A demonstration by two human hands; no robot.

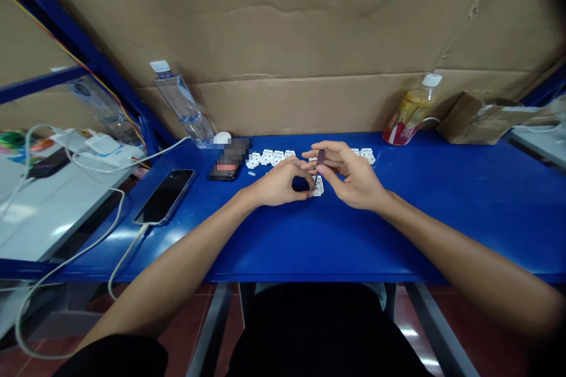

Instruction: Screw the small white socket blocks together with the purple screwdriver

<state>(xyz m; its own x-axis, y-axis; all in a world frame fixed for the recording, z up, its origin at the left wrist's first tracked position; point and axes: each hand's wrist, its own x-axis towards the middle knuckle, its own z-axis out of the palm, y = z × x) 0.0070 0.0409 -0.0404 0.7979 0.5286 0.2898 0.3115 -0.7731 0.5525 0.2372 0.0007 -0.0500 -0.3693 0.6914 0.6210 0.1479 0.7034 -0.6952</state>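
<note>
My right hand (354, 179) pinches a small screwdriver (321, 158) with a dark purplish handle, held upright with its thin shaft pointing down. The shaft's lower end meets a small white plastic part (319, 186) on the blue table (283, 241). My left hand (283, 181) is closed at that part's left side, thumb and finger on its edge. Behind my hands stands a row of similar white parts (277, 157), partly hidden by my fingers; more of them (367, 155) show to the right.
Left of the row lie a dark phone (229, 159) and a cabled phone (165, 196). A clear bottle (186, 105) leans at the back left. At the back right are a drink bottle (411, 111) and a cardboard box (473, 119). Cables (117, 218) hang at the left.
</note>
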